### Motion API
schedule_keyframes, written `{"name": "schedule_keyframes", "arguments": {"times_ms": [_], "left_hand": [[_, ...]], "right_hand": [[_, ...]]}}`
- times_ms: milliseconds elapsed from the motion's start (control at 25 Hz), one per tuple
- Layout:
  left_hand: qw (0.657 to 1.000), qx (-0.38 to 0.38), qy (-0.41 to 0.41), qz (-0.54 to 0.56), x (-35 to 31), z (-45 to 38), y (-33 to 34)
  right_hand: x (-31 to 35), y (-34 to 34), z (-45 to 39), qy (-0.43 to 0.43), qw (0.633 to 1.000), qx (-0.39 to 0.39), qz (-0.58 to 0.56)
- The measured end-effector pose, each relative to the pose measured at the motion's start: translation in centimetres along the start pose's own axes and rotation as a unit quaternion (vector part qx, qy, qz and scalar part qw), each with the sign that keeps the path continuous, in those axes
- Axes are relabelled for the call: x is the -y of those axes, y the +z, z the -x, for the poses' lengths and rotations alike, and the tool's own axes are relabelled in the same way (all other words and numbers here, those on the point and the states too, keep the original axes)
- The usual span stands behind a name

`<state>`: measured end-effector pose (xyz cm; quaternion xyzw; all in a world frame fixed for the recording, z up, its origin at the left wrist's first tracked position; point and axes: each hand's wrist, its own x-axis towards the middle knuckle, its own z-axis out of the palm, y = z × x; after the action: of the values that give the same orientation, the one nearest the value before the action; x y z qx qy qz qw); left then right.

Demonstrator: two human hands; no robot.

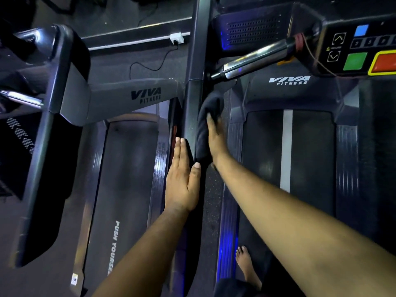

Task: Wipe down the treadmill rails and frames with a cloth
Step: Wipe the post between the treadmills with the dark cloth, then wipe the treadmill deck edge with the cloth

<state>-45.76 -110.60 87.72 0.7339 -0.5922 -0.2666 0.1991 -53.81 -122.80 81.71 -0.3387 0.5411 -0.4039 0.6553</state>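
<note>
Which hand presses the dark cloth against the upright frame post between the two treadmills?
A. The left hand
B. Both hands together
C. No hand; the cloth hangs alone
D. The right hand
D. The right hand lies on the dark cloth and presses it against the upright frame post, while the left hand rests flat with straight fingers on the other side of the post, off the cloth.

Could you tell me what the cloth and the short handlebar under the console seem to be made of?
Cloth: dark, matte, soft woven fabric by its limp folds around the upright.
Handlebar: polished metal, probably chromed steel, by its bright mirror-like streaks.
</note>
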Motion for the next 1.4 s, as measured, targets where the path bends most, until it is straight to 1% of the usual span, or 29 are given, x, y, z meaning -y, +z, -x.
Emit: {"name": "schedule_keyframes", "arguments": {"times_ms": [40,120,160,200,240,280,320,360,440,520,560,600,640,680,720,760,800,840,880,920,960,1080,1200,1240,1320,1400], "left_hand": [[1.000,0.000,0.000,0.003,0.1,0.0,0.0],[1.000,-0.003,0.003,0.014,0.3,0.0,0.1],[1.000,-0.007,0.001,0.025,0.4,-0.1,0.1],[0.999,-0.011,-0.002,0.039,0.4,-0.1,0.0],[0.998,-0.011,-0.003,0.055,0.4,0.0,0.0],[0.998,-0.012,-0.004,0.069,0.4,0.0,-0.1],[0.997,-0.011,-0.003,0.078,0.3,0.1,-0.1],[0.996,-0.012,0.000,0.083,0.3,0.0,-0.1],[0.995,-0.023,0.004,0.102,0.6,0.1,0.1],[0.986,-0.045,-0.005,0.157,1.5,0.0,0.3],[0.976,-0.060,-0.023,0.210,2.0,0.0,0.3],[0.959,-0.083,-0.044,0.268,2.3,0.1,0.1],[0.943,-0.102,-0.062,0.312,2.5,0.3,-0.1],[0.935,-0.118,-0.081,0.326,2.5,0.8,-0.4],[0.936,-0.121,-0.095,0.317,2.4,1.2,-0.6],[0.943,-0.116,-0.104,0.295,2.3,2.0,-0.6],[0.951,-0.102,-0.105,0.271,2.3,3.3,-0.6],[0.961,-0.090,-0.102,0.242,2.6,5.1,-0.4],[0.969,-0.081,-0.095,0.213,2.9,7.2,-0.4],[0.975,-0.080,-0.091,0.187,3.8,9.3,-0.4],[0.978,-0.075,-0.093,0.170,4.7,11.4,-0.5],[0.981,-0.061,-0.110,0.148,7.5,16.1,0.1],[0.975,-0.042,-0.127,0.178,7.9,19.8,0.8],[0.967,-0.035,-0.143,0.207,7.7,21.0,0.9],[0.963,-0.021,-0.159,0.216,7.3,23.3,0.7],[0.977,0.009,-0.144,0.159,7.0,24.8,-0.3]], "right_hand": [[-1.4,0.2,3.1,0.026,1.000,0.015,0.000],[-2.2,0.4,8.4,-0.006,0.999,0.018,0.034],[-2.4,0.6,8.7,-0.072,0.993,0.001,0.091],[-1.9,0.8,7.2,-0.145,0.977,0.004,0.154],[-0.7,1.0,4.4,-0.225,0.946,0.006,0.234],[1.2,1.3,1.2,-0.276,0.907,0.011,0.317],[3.2,1.7,-1.6,-0.300,0.870,0.022,0.391],[5.2,1.8,-3.4,-0.295,0.849,0.034,0.437],[6.1,1.9,-3.7,-0.273,0.844,0.026,0.460],[3.9,1.7,0.7,-0.295,0.844,0.025,0.448],[2.0,1.3,3.5,-0.327,0.830,0.045,0.449],[0.6,0.7,6.1,-0.355,0.817,0.087,0.445],[-0.2,0.0,7.2,-0.379,0.795,0.124,0.457],[0.0,-0.8,6.8,-0.401,0.770,0.153,0.472],[0.8,-1.2,5.2,-0.414,0.753,0.157,0.487],[2.0,-1.0,3.4,-0.403,0.757,0.137,0.496],[2.7,-0.5,2.3,-0.374,0.775,0.108,0.498],[2.9,0.0,1.9,-0.335,0.804,0.073,0.486],[2.4,0.5,2.3,-0.302,0.829,0.042,0.469],[1.2,0.9,3.5,-0.285,0.844,0.029,0.454],[-0.2,1.0,5.4,-0.280,0.847,0.029,0.450],[-4.4,0.4,12.8,-0.301,0.838,0.050,0.453],[-8.8,0.0,21.2,-0.314,0.845,0.066,0.427],[-10.1,-0.2,23.9,-0.319,0.841,0.078,0.430],[-11.9,-0.9,28.1,-0.313,0.831,0.117,0.445],[-11.6,-2.0,30.0,-0.303,0.819,0.158,0.461]]}}
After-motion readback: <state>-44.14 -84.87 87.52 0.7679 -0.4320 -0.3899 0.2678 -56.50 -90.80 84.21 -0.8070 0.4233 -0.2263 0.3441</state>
